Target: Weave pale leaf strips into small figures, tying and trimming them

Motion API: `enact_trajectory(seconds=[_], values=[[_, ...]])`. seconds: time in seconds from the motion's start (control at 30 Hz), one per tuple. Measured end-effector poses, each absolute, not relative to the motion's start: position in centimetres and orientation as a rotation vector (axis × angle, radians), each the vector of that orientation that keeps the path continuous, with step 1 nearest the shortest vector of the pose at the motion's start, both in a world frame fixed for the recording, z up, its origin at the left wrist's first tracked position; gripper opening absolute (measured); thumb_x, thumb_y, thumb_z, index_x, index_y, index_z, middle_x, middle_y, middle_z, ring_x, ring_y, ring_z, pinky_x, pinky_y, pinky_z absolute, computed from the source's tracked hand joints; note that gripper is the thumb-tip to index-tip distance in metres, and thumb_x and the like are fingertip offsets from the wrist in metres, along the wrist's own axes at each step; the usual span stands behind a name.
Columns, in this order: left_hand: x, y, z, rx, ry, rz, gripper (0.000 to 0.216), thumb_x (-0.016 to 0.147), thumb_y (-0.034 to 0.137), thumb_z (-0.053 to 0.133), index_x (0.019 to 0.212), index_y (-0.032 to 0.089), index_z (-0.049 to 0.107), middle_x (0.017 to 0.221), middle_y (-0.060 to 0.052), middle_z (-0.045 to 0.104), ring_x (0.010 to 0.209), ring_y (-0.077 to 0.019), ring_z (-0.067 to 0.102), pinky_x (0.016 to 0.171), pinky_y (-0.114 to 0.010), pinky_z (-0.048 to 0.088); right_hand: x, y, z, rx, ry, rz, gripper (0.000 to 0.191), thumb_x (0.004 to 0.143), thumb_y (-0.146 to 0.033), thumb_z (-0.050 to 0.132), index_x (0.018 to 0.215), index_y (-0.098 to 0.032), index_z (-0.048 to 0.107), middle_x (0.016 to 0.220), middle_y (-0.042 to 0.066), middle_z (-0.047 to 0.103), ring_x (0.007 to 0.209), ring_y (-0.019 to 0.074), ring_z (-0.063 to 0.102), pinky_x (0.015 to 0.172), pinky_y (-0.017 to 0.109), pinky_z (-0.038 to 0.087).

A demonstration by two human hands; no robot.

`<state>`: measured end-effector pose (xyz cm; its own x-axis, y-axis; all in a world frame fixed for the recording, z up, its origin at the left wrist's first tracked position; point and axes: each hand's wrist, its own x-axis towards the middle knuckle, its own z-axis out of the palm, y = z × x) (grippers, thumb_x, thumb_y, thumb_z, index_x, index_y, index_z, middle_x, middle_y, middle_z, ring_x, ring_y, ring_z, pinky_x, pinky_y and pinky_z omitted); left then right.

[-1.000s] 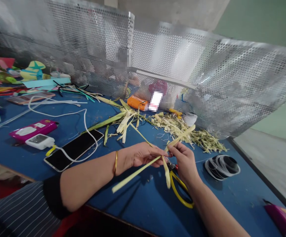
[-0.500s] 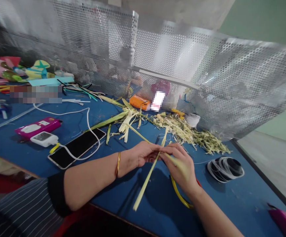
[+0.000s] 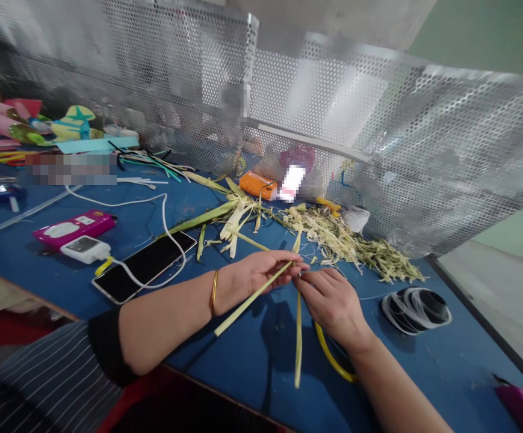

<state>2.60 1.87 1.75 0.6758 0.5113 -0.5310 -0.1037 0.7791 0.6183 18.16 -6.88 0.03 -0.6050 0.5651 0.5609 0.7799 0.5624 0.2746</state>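
Note:
My left hand [image 3: 268, 272] pinches pale green husk strips [image 3: 252, 304] where they cross, its thumb on top and fingers beneath. One strip slants down to the lower left, another hangs straight down, and ends stick out behind the fingers toward the back. My right hand [image 3: 328, 300] is closed at the same crossing, fingertips pressed together on the strips. Exactly which strand it grips is hidden by its fingers. Below my right wrist lies a yellow ring [image 3: 333, 361], partly covered by the arm.
Leaves and split husks [image 3: 238, 216] lie behind my hands, beside a heap of shredded trimmings [image 3: 346, 240]. A phone [image 3: 146, 267] with a white cable is at left, near a magenta device [image 3: 76, 228]. A black spool of white cord [image 3: 416, 310] stands at right. Perforated metal sheeting backs the table.
The strip ends have swung: one now points lower left and another hangs straight down. The strip that blurred over my right hand no longer lies across it. Both hands stay together.

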Motion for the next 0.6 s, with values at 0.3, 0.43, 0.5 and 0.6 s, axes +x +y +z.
enact_trajectory(seconds=[0.3,0.43,0.5,0.6], values=[[2.9,1.4,1.4,0.613,0.771,0.519,0.013,0.084,0.017,0.063,0.075,0.01,0.066,0.072,-0.003,0.068,0.062,-0.0079,0.063,0.063,-0.018,0.051,17.8,-7.4,0.8,-1.129,-2.191,-0.553,0.018,0.091,-0.012,0.051,0.102,-0.019,0.063,0.088,0.007,0.069,0.08,0.0192,0.061,0.077,0.035,0.044],[3.2,0.3,0.7,0.637,0.757,0.598,0.014,0.082,0.015,0.064,0.068,0.012,0.063,0.063,0.0,0.063,0.055,-0.006,0.055,0.056,-0.017,0.043,16.8,-7.7,0.3,-1.177,-2.161,-0.659,0.023,0.091,-0.017,0.055,0.112,-0.019,0.062,0.091,0.007,0.07,0.08,0.0206,0.062,0.078,0.037,0.042],[3.4,-0.2,0.5,0.667,0.763,0.615,0.012,0.08,0.014,0.065,0.069,0.012,0.065,0.063,0.001,0.062,0.055,-0.0055,0.054,0.052,-0.017,0.039,16.3,-7.7,-0.1,-1.169,-2.252,-0.731,0.022,0.092,-0.014,0.052,0.11,-0.019,0.064,0.088,0.006,0.07,0.08,0.021,0.062,0.081,0.038,0.041],[3.4,-0.4,0.7,0.698,0.751,0.59,0.01,0.08,0.013,0.063,0.072,0.011,0.067,0.065,0.001,0.062,0.056,-0.0049,0.052,0.053,-0.016,0.038,16.0,-7.8,-0.2,-1.171,-2.243,-0.735,0.022,0.092,-0.01,0.048,0.102,-0.02,0.065,0.084,0.006,0.07,0.078,0.0197,0.061,0.082,0.037,0.04]])
